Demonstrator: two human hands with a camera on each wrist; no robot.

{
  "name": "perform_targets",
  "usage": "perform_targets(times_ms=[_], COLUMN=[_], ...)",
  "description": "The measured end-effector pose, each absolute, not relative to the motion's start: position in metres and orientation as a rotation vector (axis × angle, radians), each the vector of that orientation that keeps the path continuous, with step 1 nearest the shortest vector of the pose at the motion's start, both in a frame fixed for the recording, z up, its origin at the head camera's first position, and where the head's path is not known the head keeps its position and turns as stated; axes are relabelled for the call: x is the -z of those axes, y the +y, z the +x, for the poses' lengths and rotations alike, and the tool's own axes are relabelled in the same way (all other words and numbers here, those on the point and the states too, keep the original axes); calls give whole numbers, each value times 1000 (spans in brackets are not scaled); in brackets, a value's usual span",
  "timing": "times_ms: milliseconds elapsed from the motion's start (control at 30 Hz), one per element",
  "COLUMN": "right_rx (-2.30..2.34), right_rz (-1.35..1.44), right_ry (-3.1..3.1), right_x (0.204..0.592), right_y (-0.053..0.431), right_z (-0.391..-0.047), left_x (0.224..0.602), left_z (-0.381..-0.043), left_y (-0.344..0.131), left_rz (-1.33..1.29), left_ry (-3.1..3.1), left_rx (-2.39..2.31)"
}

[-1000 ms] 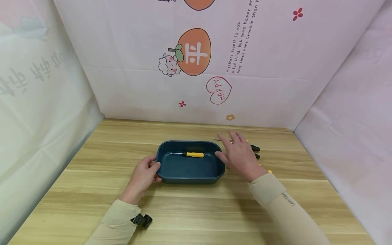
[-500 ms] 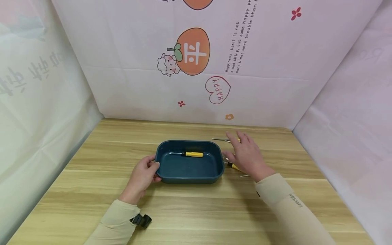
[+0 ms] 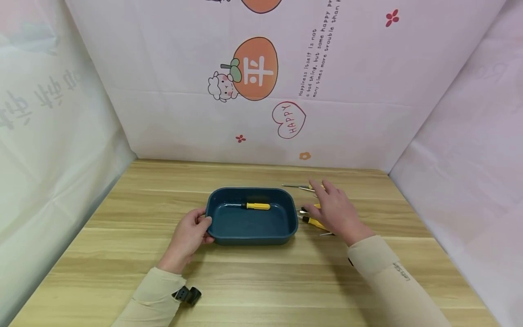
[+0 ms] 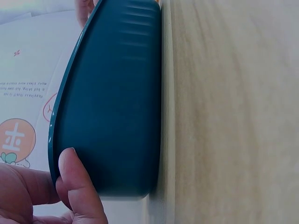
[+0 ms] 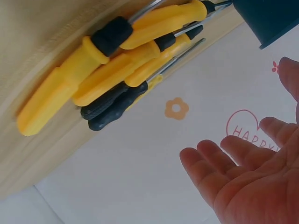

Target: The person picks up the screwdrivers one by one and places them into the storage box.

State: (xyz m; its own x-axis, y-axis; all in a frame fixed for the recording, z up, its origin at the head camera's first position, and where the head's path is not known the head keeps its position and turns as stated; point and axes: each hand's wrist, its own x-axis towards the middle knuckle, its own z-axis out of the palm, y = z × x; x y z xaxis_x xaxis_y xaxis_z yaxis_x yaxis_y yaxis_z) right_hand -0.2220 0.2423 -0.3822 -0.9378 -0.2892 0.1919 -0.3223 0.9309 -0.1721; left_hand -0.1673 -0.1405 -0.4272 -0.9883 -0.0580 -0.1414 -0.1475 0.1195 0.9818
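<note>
My left hand (image 3: 187, 236) grips the left end of a dark teal plastic box (image 3: 253, 240), thumb over its rim and fingers underneath the lip outside. Inside the box lies a screwdriver (image 3: 258, 206) with a yellow handle, its shaft toward the left. My right hand (image 3: 337, 211) hovers over several tools right of the box, fingers spread and holding nothing. In the right wrist view these are yellow-handled screwdrivers (image 5: 60, 88) with black collars and two black ribbed handles (image 5: 119, 105) side by side. From above, the hand hides most of them.
The wood-grain table (image 3: 261, 286) ends at a white printed cloth (image 3: 184, 127) at the back, with cloth on both sides too. Thin metal shafts (image 3: 295, 185) stick out beyond the right hand toward the back of the table.
My right hand has moved rightward from the box's right rim to over the tools, uncovering some shafts and a yellow handle. The left hand and box stay put.
</note>
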Motion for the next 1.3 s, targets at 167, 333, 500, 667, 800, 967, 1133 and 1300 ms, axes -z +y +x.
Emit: perform_targets(times_ms=[167, 333, 500, 667, 800, 967, 1133, 1300], right_rx=[-275, -266, -270, -256, -240, -214, -206, -205], right_rz=[463, 456, 437, 421, 397, 385, 373, 379], right_ry=[-2941, -2985, -3016, -3022, -3026, -3036, -3066, -3087], right_x=[385, 390, 393, 397, 400, 403, 403, 405], right_y=[245, 247, 249, 251, 251, 252, 253, 254], right_z=[-220, -219, -218, -217, -217, -218, -217, -218], left_x=[427, 427, 427, 427, 428, 429, 428, 428], left_z=[-166, -166, -166, -166, -167, -168, -167, -166], left_y=[-141, -140, -139, -139, -139, -140, -140, -140], left_rz=[-203, -204, -200, -213, -220, -218, -220, -222], left_ry=[2295, 2292, 2291, 2293, 2295, 2293, 2293, 2295], left_rx=[-2038, -2036, -2038, -2031, -2024, -2026, -2029, -2033])
